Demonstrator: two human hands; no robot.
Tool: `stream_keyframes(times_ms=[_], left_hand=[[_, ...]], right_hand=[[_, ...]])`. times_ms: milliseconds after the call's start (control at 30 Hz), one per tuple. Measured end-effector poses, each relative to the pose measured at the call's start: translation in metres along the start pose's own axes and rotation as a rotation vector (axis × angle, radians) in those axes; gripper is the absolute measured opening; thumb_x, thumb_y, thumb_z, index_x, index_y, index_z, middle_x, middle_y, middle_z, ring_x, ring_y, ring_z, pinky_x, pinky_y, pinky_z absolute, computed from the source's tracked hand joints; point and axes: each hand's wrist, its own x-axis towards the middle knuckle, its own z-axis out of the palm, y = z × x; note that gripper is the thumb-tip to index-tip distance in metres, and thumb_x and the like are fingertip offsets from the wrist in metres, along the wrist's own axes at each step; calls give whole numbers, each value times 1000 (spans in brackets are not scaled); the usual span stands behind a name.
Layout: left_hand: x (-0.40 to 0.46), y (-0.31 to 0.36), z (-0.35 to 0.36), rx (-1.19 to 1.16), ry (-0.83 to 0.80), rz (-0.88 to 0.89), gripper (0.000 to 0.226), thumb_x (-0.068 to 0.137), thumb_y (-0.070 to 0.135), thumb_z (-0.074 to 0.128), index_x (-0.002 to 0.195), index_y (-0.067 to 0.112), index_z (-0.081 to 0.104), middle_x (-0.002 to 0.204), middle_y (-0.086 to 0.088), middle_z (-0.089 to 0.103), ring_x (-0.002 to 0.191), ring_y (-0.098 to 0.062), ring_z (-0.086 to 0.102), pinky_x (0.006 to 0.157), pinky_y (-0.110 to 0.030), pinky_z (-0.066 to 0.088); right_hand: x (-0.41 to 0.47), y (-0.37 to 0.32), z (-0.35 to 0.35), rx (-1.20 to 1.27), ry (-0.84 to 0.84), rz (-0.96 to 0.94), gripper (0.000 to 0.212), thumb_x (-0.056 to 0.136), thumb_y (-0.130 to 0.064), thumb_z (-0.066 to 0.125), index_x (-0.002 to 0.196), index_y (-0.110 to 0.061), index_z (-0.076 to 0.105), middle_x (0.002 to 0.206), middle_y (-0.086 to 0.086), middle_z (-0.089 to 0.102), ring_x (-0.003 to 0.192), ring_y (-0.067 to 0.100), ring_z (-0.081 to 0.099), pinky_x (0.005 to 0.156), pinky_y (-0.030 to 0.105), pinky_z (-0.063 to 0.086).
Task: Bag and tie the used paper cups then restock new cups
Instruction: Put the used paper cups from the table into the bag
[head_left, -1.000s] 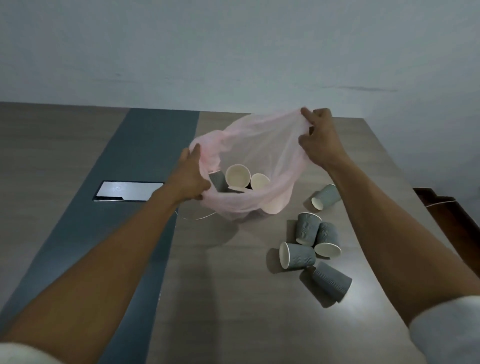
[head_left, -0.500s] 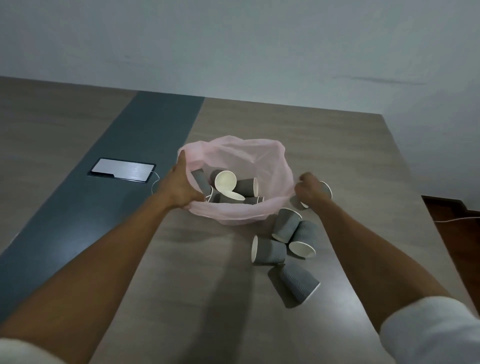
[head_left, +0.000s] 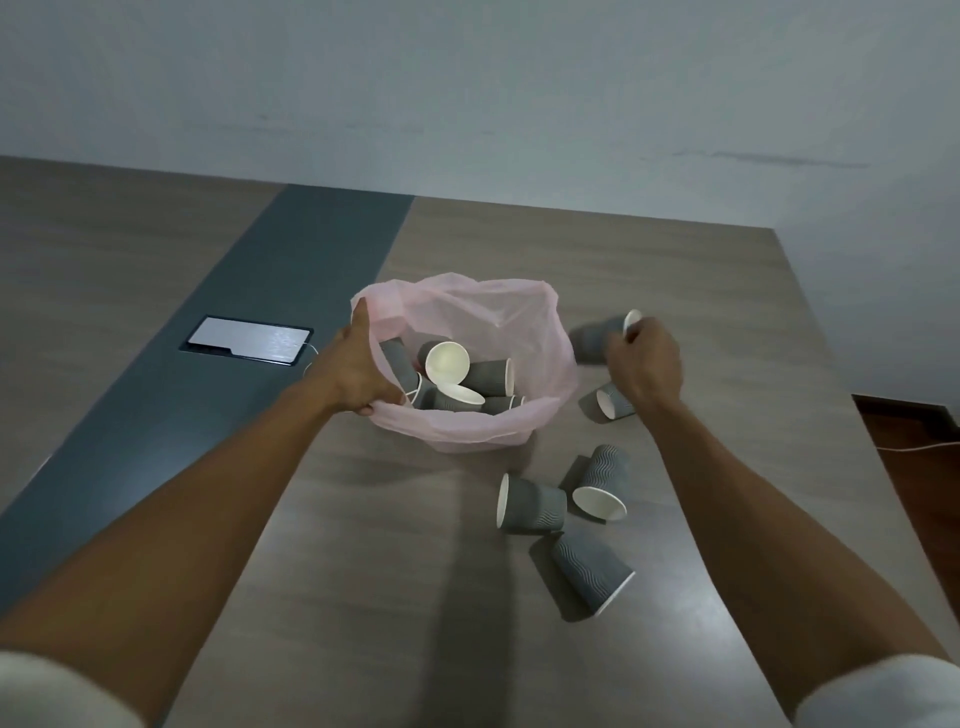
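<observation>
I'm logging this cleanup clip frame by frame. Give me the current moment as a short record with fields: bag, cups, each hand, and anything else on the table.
bag: pink plastic bag, mouth open, standing on the wooden table
cups in bag: several grey paper cups, jumbled
cups outside bag: four loose on the table to its right, one by the right wrist, three nearer the camera
left hand: grips the bag's left rim
right hand: holds a grey cup lifted beside the bag
other: tablet on the dark table strip

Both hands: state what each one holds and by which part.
Left hand grips the pink plastic bag by its left rim. Right hand holds a grey paper cup near its rim.
</observation>
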Motion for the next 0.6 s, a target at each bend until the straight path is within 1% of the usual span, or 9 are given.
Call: stream_keyframes(times_ms=[67, 100, 167, 233, 300, 433, 500, 533, 600], left_hand=[[1, 2, -1, 33, 4, 16, 137, 50, 27, 94, 152, 41, 5, 128, -8, 53, 103, -35, 62, 57, -42, 63], [2, 2, -1, 35, 6, 22, 136, 50, 28, 94, 152, 42, 5, 129, -6, 52, 102, -32, 61, 55, -38, 61], [5, 2, -1, 27, 9, 41, 134, 51, 29, 95, 151, 42, 6, 127, -3, 52, 101, -28, 60, 47, -24, 51], [8, 4, -1, 16, 3, 62, 131, 50, 31, 94, 149, 42, 9, 127, -3, 52, 102, -29, 61, 46, -21, 48], [11, 7, -2, -8, -16, 58, 131, 52, 28, 93, 150, 41, 7, 131, -5, 51, 101, -31, 62, 44, -25, 53], [15, 13, 3, -46, -24, 48, 134, 60, 22, 91, 156, 38, 0, 144, -9, 44, 108, -36, 60, 44, -26, 55], [15, 16, 4, -63, -33, 44, 133, 64, 19, 91, 157, 36, -2, 149, -9, 40, 116, -39, 57, 56, -38, 63], [15, 18, 4, -74, -37, 46, 133, 65, 18, 91, 157, 36, -3, 151, -9, 39, 118, -40, 56, 63, -44, 65], [16, 19, 4, -87, -36, 55, 132, 66, 17, 91, 158, 35, -2, 150, -8, 39, 119, -40, 56, 68, -49, 64]], right_hand=[[5, -26, -18, 206, 209, -122, 16, 86, -24, 52, 88, -10, 58, 89, 7, 63, 80, 27, 58, 70, 37, 48], [5, -38, -22, 317, 229, -217, 16, 88, -21, 52, 91, -7, 59, 90, 8, 63, 79, 25, 58, 69, 37, 47], [-3, -59, -20, 404, 78, -383, 13, 90, -15, 56, 93, -3, 61, 88, 12, 64, 78, 28, 58, 69, 38, 46], [-17, -71, -2, 288, -191, -460, 10, 88, -11, 60, 89, -2, 63, 82, 16, 67, 75, 34, 63, 68, 41, 49], [-30, -71, 22, 116, -372, -451, 8, 87, -8, 59, 85, -1, 63, 79, 17, 70, 76, 36, 69, 69, 43, 56], [-38, -59, 59, -8, -518, -331, 14, 87, -3, 54, 92, 1, 66, 91, 17, 73, 85, 35, 72, 78, 45, 61], [-36, -54, 63, 43, -495, -284, 26, 89, -8, 55, 110, -3, 69, 104, 12, 73, 91, 33, 73, 84, 44, 60], [-33, -51, 62, 127, -427, -257, 30, 90, -11, 55, 117, -5, 68, 107, 11, 72, 92, 32, 72, 86, 46, 59], [-23, -46, 51, 304, -183, -178, 29, 88, -14, 52, 112, -8, 68, 102, 9, 73, 90, 32, 72, 84, 46, 57]])
